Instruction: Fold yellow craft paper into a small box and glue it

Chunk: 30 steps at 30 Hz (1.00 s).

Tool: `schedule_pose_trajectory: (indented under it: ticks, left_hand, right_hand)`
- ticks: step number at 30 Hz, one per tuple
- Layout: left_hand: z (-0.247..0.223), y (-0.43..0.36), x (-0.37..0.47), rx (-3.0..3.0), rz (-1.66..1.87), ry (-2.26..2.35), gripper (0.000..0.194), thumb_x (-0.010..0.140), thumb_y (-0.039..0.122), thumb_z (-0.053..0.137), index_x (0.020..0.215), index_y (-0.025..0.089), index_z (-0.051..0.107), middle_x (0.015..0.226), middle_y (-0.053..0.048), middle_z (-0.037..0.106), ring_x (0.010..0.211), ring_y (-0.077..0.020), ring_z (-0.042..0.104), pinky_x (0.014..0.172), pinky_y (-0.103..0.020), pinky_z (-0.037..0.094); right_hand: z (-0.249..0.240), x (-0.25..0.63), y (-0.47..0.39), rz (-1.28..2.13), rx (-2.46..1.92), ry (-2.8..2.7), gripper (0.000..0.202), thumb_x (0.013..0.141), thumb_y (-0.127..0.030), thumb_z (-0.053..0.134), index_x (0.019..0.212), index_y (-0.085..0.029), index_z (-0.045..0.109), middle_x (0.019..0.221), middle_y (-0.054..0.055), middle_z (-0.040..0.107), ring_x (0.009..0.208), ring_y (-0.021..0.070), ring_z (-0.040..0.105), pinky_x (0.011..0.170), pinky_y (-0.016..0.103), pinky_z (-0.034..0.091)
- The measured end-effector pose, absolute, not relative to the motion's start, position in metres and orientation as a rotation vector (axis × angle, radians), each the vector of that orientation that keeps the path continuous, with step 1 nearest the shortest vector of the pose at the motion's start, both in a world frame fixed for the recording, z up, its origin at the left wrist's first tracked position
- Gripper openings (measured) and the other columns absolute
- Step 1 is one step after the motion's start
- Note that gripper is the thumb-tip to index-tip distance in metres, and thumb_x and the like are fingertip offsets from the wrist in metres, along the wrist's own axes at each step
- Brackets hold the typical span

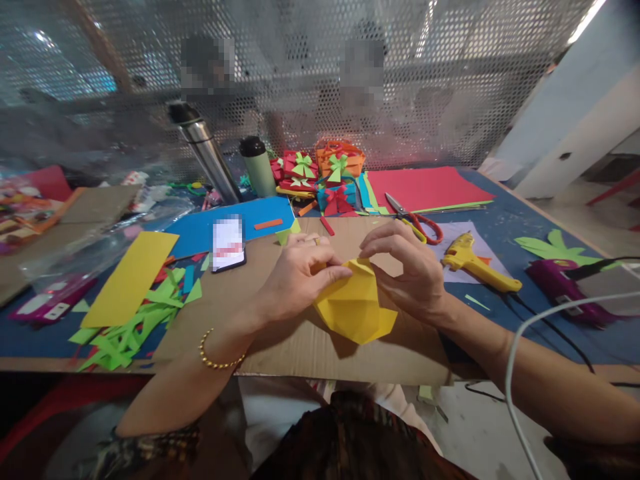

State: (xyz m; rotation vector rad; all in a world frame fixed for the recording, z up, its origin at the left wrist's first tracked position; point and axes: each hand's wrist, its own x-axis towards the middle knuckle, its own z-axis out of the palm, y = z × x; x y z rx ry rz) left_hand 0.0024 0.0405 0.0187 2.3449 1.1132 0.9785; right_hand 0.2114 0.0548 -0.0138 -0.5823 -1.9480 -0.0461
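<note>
A folded piece of yellow paper [355, 303] is held up over a brown cardboard sheet [280, 353], its creased flaps hanging toward me. My left hand [305, 273] grips its upper left edge, thumb on the near side and the other fingers behind it. At the upper right edge, my right hand [407, 267] pinches the paper between thumb and fingertips. Part of the paper's far side is hidden by my fingers.
Left lie green paper strips [135, 327], a yellow sheet [130, 277] and a phone [228, 243]. Right are scissors [415, 219], a yellow glue gun [477, 263] and a white cable [513, 360]. Behind stand bottles [259, 167], small paper boxes [337, 197] and red sheets [430, 189].
</note>
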Motion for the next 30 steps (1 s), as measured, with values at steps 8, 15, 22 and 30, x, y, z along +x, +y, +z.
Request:
schedule_pose_trajectory:
  ticks: [8, 15, 22, 30]
  left_hand:
    - [0.0168, 0.0406, 0.004, 2.351, 1.005, 1.101, 0.023, 0.09, 0.025, 0.071, 0.068, 0.021, 0.068, 0.07, 0.001, 0.062, 0.078, -0.0186, 0.056, 0.084, -0.039, 0.038]
    - [0.0186, 0.0406, 0.003, 2.329, 0.984, 1.093, 0.02, 0.092, 0.027, 0.071, 0.072, 0.02, 0.072, 0.071, 0.001, 0.065, 0.077, -0.0179, 0.058, 0.086, -0.039, 0.038]
    - [0.0198, 0.0395, 0.0002, 2.366, 1.004, 1.077, 0.016, 0.095, 0.028, 0.068, 0.086, 0.022, 0.079, 0.079, 0.0, 0.072, 0.082, -0.019, 0.063, 0.087, -0.039, 0.041]
    - [0.0169, 0.0409, -0.0006, 2.435, 1.04, 1.06, 0.019, 0.096, 0.028, 0.066, 0.083, 0.023, 0.08, 0.076, 0.0, 0.07, 0.08, -0.0185, 0.062, 0.085, -0.038, 0.043]
  right_hand:
    - [-0.0163, 0.211, 0.0546, -0.098, -0.557, -1.938, 0.013, 0.092, -0.012, 0.063, 0.093, -0.026, 0.063, 0.09, 0.004, 0.069, 0.08, 0.0193, 0.063, 0.071, 0.037, 0.045]
    - [-0.0159, 0.2124, 0.0534, -0.158, -0.568, -1.949, 0.014, 0.092, -0.012, 0.064, 0.093, -0.025, 0.067, 0.085, 0.003, 0.064, 0.076, 0.0177, 0.06, 0.068, 0.036, 0.042]
    - [-0.0126, 0.2117, 0.0516, -0.197, -0.521, -1.971, 0.014, 0.092, -0.008, 0.064, 0.095, -0.022, 0.063, 0.082, 0.003, 0.065, 0.075, 0.0171, 0.06, 0.067, 0.034, 0.041]
    - [-0.0129, 0.2093, 0.049, -0.216, -0.537, -1.965, 0.018, 0.092, -0.005, 0.06, 0.093, -0.023, 0.062, 0.081, 0.003, 0.066, 0.074, 0.0169, 0.059, 0.068, 0.035, 0.038]
